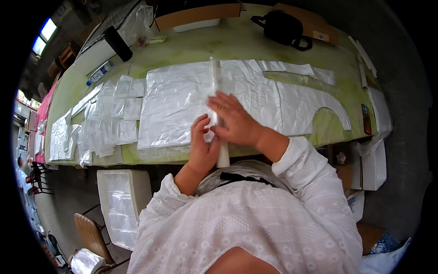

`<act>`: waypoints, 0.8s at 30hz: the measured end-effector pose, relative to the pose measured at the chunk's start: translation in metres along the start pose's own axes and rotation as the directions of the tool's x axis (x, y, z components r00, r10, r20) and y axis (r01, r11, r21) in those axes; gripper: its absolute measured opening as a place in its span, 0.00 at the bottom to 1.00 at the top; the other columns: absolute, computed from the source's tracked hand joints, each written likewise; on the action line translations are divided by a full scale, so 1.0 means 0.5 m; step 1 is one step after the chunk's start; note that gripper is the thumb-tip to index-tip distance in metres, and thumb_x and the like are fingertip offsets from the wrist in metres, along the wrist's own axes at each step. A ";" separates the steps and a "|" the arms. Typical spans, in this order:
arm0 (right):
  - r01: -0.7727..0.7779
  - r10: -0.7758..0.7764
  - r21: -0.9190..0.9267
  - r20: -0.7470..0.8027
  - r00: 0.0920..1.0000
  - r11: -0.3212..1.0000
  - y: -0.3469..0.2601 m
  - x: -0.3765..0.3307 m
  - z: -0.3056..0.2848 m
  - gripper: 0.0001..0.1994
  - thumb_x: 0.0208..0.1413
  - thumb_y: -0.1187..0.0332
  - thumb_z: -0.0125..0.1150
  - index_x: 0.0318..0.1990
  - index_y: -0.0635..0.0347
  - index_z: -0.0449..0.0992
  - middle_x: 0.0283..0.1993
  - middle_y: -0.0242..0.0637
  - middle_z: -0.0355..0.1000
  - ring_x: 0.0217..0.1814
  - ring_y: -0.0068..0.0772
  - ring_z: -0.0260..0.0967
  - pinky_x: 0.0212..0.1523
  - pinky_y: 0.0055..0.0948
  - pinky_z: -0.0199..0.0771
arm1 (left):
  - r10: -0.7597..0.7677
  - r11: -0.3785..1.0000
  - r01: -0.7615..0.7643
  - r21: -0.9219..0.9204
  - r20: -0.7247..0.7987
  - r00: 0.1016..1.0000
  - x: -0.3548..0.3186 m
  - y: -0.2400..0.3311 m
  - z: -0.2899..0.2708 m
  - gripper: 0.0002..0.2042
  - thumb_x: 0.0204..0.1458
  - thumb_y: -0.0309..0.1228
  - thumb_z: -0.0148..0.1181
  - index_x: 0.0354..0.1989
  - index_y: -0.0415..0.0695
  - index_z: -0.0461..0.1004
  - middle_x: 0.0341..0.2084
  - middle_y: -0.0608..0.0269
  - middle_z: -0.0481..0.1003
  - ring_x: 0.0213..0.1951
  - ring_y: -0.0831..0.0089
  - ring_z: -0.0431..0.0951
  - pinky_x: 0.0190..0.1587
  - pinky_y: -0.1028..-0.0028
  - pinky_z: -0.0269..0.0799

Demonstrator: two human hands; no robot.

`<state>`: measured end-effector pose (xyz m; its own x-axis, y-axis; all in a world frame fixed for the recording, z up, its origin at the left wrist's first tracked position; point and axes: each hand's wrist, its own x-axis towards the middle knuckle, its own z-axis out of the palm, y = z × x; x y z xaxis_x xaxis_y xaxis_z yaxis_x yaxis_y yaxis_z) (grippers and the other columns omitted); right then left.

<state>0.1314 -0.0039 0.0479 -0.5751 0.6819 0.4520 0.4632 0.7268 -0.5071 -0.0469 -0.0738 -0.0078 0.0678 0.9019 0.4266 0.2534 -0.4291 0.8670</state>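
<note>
A pale tube (pixel 223 156) lies lengthwise from my waist across white plastic sheeting (pixel 171 98) on the table. Thin clear film bunches around its middle, blurred by motion. My left hand (pixel 204 145) is beside the tube's near half, fingers bent and apart, the thumb toward it. Across the tube's middle reaches my right hand (pixel 238 119), its fingers stretched out and its thumb apart. Whether either hand presses on the film is unclear. On the right, the sheeting ends in long straps around a curved cut-out, like a disposable apron (pixel 296 102).
Small folded plastic packets (pixel 130 107) cover the table's left part. Farther back are a water bottle (pixel 99 73), a black cylinder (pixel 117 43), an open cardboard box (pixel 198 16) and a black bag (pixel 283 28). A phone (pixel 366 119) lies right; a white foam box (pixel 122 178) stands below left.
</note>
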 end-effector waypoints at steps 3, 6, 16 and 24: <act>-0.051 0.055 -0.042 0.096 0.994 0.998 -0.021 -0.014 0.060 0.27 0.51 0.64 0.69 0.60 0.60 0.74 0.66 0.43 0.69 0.78 0.53 0.52 0.75 0.59 0.49 | 0.204 0.977 -0.196 0.080 -0.106 0.973 0.033 0.016 -0.040 0.24 0.54 0.18 0.50 0.63 0.42 0.65 0.65 0.51 0.64 0.68 0.58 0.62 0.70 0.55 0.57; -0.024 0.025 -0.020 0.040 0.999 1.000 -0.033 -0.016 0.079 0.22 0.52 0.64 0.67 0.55 0.57 0.77 0.58 0.39 0.74 0.72 0.50 0.59 0.71 0.58 0.54 | 0.298 0.951 -0.306 0.053 0.125 0.946 0.133 0.075 -0.064 0.15 0.59 0.27 0.52 0.53 0.41 0.77 0.57 0.51 0.76 0.67 0.47 0.64 0.69 0.54 0.59; 0.121 -0.102 0.149 -0.128 0.987 0.981 -0.074 -0.056 0.061 0.08 0.51 0.71 0.65 0.39 0.60 0.82 0.51 0.39 0.77 0.67 0.49 0.64 0.70 0.52 0.61 | -0.042 0.993 0.080 -0.089 0.364 0.930 0.158 -0.078 -0.096 0.11 0.65 0.34 0.57 0.44 0.38 0.77 0.56 0.54 0.73 0.67 0.52 0.65 0.70 0.61 0.58; 0.167 -0.181 0.335 0.009 0.983 0.927 -0.101 0.014 0.114 0.06 0.49 0.73 0.65 0.35 0.57 0.83 0.42 0.39 0.77 0.55 0.49 0.69 0.65 0.46 0.66 | 0.051 0.965 -0.147 0.215 0.394 0.917 0.163 -0.022 -0.143 0.14 0.62 0.37 0.59 0.53 0.52 0.83 0.69 0.60 0.68 0.73 0.49 0.56 0.73 0.52 0.51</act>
<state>0.0653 -0.0406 0.0349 -0.6557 0.5384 0.5292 0.1071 0.7602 -0.6408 -0.1132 0.0009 0.0361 0.4559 0.8249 0.3344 0.4426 -0.5360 0.7189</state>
